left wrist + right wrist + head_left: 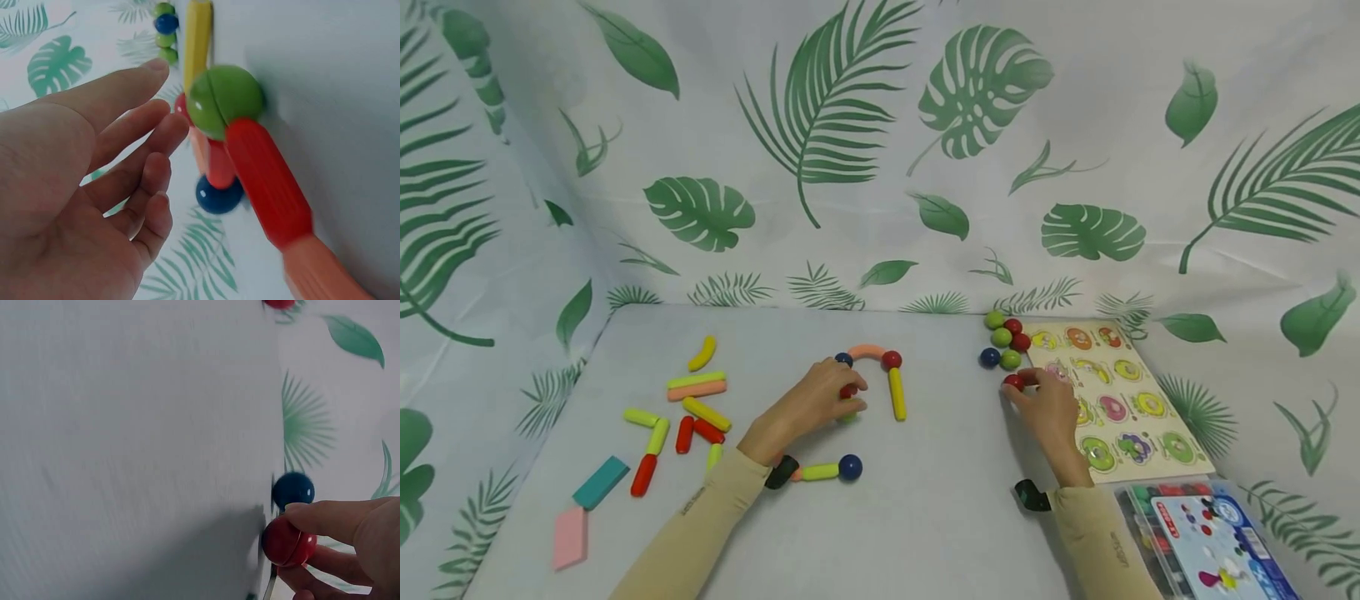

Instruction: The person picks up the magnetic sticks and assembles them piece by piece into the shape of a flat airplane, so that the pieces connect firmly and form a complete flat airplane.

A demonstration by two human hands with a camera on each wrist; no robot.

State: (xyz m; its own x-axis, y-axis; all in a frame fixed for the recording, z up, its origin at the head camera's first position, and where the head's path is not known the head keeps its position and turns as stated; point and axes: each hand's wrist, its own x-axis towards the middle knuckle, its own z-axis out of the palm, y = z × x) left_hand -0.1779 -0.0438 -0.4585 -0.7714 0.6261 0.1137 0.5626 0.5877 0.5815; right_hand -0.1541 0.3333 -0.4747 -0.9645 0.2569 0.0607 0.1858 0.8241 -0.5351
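A red ball is pinched by the right hand, between thumb and fingers, a blue ball just beyond them. The left hand is relaxed, empty, fingers beside a green ball. Picking seems under way; a steady lift is called for.

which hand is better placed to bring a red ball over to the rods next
Probably the right hand: it pinches a red ball. The left hand holds nothing and is beside a green ball.
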